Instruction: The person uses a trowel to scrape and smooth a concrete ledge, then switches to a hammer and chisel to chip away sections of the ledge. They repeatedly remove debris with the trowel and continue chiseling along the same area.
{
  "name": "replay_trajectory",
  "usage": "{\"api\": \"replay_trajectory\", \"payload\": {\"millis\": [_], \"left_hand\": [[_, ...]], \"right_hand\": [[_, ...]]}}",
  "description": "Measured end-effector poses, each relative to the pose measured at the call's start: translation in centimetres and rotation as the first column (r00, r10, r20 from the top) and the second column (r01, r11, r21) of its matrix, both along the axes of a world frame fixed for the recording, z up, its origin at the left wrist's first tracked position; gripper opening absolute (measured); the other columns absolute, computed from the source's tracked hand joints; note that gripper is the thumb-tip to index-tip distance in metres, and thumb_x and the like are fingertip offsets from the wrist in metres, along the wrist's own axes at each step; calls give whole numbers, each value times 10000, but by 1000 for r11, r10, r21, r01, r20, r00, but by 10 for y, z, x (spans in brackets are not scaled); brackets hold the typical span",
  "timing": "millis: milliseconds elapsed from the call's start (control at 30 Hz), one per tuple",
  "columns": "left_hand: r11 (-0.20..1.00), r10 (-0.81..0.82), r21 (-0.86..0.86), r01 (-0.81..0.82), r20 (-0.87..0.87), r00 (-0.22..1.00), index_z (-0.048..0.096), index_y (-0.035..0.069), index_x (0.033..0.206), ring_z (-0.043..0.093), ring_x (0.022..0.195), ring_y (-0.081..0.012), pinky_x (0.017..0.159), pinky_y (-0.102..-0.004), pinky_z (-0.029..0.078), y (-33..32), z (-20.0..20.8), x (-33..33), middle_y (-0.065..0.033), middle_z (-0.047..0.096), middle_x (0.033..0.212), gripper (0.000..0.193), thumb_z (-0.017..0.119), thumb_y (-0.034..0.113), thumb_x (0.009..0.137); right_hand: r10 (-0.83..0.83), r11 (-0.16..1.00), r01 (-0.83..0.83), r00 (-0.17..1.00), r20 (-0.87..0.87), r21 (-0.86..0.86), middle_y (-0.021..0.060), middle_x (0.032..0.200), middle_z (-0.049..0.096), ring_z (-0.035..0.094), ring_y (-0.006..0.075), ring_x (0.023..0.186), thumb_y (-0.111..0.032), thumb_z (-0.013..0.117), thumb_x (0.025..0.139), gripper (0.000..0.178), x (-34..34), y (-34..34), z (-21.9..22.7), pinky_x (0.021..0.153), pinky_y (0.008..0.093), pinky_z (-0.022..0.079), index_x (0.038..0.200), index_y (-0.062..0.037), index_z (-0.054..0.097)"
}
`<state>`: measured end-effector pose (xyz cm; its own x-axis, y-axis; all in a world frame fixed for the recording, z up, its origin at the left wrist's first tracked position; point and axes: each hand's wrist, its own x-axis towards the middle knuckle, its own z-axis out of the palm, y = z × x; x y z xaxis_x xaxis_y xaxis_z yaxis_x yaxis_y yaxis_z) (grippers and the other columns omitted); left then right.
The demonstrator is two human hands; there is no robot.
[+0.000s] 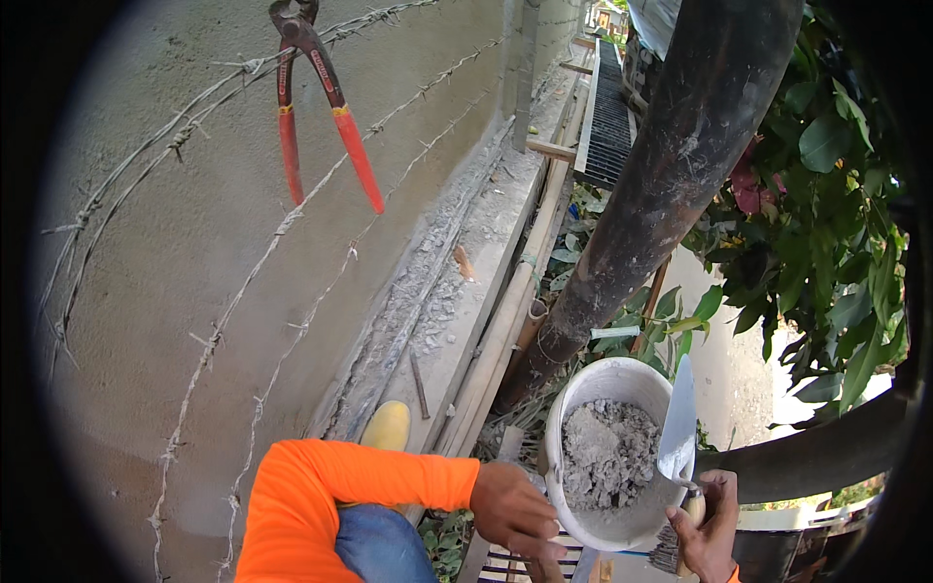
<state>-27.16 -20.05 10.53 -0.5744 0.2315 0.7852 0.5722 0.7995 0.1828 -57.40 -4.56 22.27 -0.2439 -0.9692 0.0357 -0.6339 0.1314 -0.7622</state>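
Observation:
A white bucket (562, 428) holds grey crumbly mortar mix (610, 452). My right hand (711, 525), at the bucket's right side, is closed round the light handle of a pointed trowel (677, 423), its blade upright by the rim. Greyish bristles of what looks like a brush (667, 552) show beneath that hand; how it is held is hidden. My left hand (515, 510) is by the bucket's near left rim, fingers stretched out and slightly bent, with no held thing visible. Whether it touches the bucket I cannot tell.
Barbed wire (287, 223) runs along the wall at left, with red-handled pincers (335, 107) hanging on it. A concrete ledge (476, 257) carries rubble and a rusty rod (419, 386). A thick dark pipe (646, 204) slants behind the bucket; leafy branches (826, 243) hang at right.

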Motion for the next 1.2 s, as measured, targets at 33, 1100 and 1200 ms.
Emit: {"api": "replay_trajectory", "payload": {"millis": [33, 1100, 1200], "left_hand": [[987, 118, 100, -123, 53, 992, 482, 30, 1430, 709, 797, -284, 632, -314, 579, -13, 1, 5, -78, 694, 1040, 477, 604, 124, 978], [-745, 349, 591, -308, 740, 575, 523, 135, 1239, 399, 512, -75, 402, -259, 319, -80, -156, 153, 31, 469, 751, 231, 441, 311, 1113], [-757, 330, 554, -347, 782, 528, 531, 129, 1224, 395, 512, -66, 402, -247, 314, -79, -145, 155, 37, 472, 752, 237, 442, 321, 1116]], "right_hand": [[-55, 996, 52, 998, 43, 68, 68, 919, 581, 561, 109, 780, 57, 723, 858, 428, 3, -6, 7, 672, 280, 486, 1171, -36, 446], [-35, 932, -59, 967, 252, 357, 249, 964, 707, 702, 460, 875, -454, 556, 1036, 431, 284, -192, -261, 754, 485, 552, 1303, -116, 558], [-152, 800, -329, 698, 699, 502, 201, 890, 687, 686, 388, 704, -445, 555, 1040, 430, 289, -215, -274, 607, 476, 532, 1299, -104, 579]]}}
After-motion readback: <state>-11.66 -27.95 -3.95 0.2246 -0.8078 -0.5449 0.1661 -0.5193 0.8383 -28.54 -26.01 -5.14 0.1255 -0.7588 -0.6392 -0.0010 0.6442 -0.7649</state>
